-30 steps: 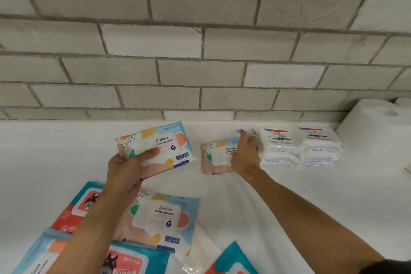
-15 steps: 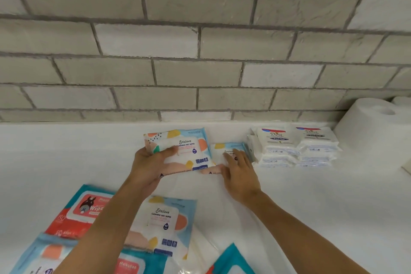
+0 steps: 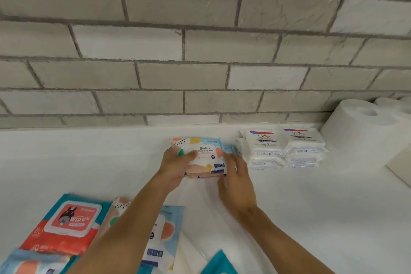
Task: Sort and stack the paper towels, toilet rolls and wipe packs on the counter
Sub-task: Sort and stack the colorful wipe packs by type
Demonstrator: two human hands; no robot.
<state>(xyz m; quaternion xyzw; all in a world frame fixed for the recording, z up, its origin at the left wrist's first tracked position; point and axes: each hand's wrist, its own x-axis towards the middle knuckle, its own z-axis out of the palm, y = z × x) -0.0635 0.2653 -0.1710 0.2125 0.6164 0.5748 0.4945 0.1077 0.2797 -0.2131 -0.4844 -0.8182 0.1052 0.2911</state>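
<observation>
Shifted right, the Stalove pack (image 3: 201, 155) lies label-up atop 1 matching pack (image 3: 229, 148), long axis along the wall (image 3: 200, 73); left hand (image 3: 175, 167) grips its left end, right hand (image 3: 235, 182) touches its right edge, fingers extended.

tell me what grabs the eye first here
Both hands meet at the middle of the white counter: the left hand grips a colourful Stalove wipe pack, lying over a matching pack, while the right hand touches its right edge. Just right of them stand two neat stacks of white Dove packs, with big white paper rolls at the far right. Near the camera on the left lies a red Wipes pack.
</observation>
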